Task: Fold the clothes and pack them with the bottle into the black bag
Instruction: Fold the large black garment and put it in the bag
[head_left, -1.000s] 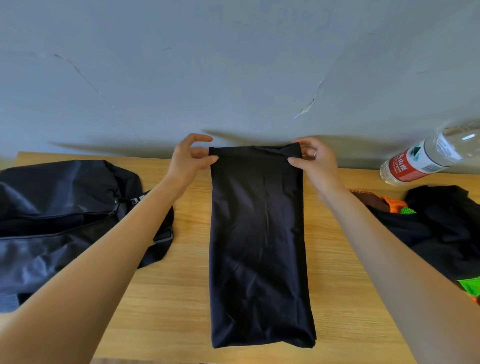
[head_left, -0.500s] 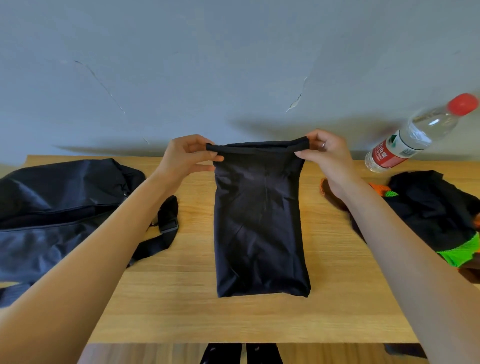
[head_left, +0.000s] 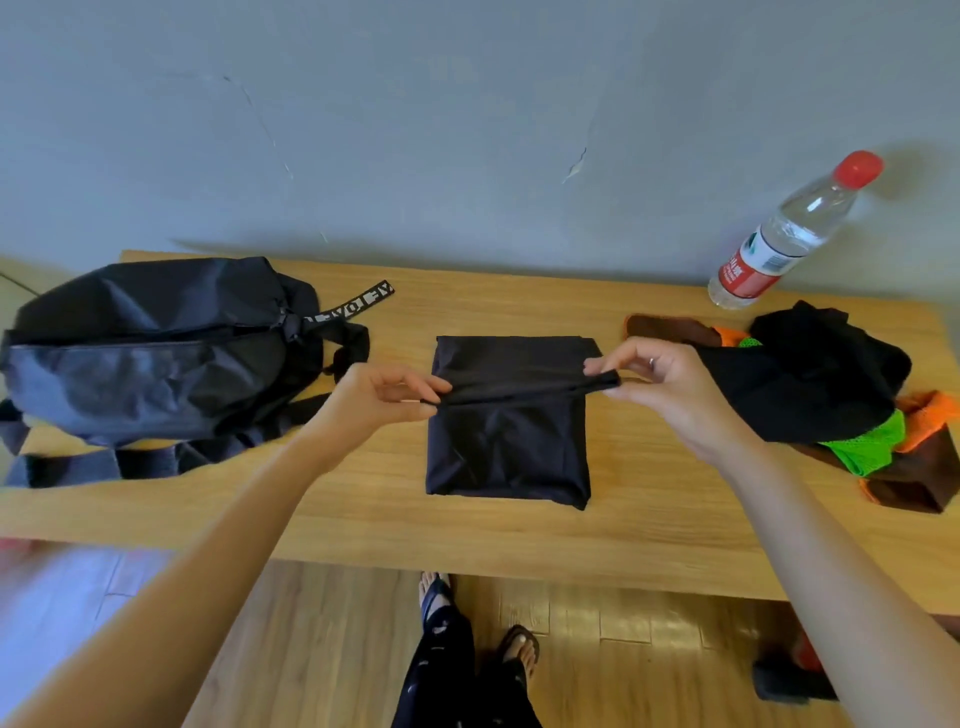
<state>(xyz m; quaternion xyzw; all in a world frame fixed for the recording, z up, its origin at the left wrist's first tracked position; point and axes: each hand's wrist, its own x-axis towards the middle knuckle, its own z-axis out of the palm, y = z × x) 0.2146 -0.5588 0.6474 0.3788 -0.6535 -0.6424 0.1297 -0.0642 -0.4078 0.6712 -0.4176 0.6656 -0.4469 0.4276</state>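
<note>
A black garment (head_left: 506, 447) lies folded on the wooden table (head_left: 363, 519) in front of me. My left hand (head_left: 379, 397) pinches the left end of its upper edge, and my right hand (head_left: 654, 379) pinches the right end. That edge is held low over the middle of the garment. The black bag (head_left: 150, 353) lies at the table's left, its straps spread toward me. A clear water bottle (head_left: 784, 234) with a red cap and red label stands at the back right by the wall.
A heap of other clothes (head_left: 831, 384), black with green mesh, orange and brown pieces, sits at the right end of the table. The grey wall runs close behind. Below the table's near edge are a wooden floor and my feet (head_left: 478, 623).
Both hands have carried the garment's far edge up and toward me, folding the long strip roughly in half. My head has pulled back, so more of the table and floor shows.
</note>
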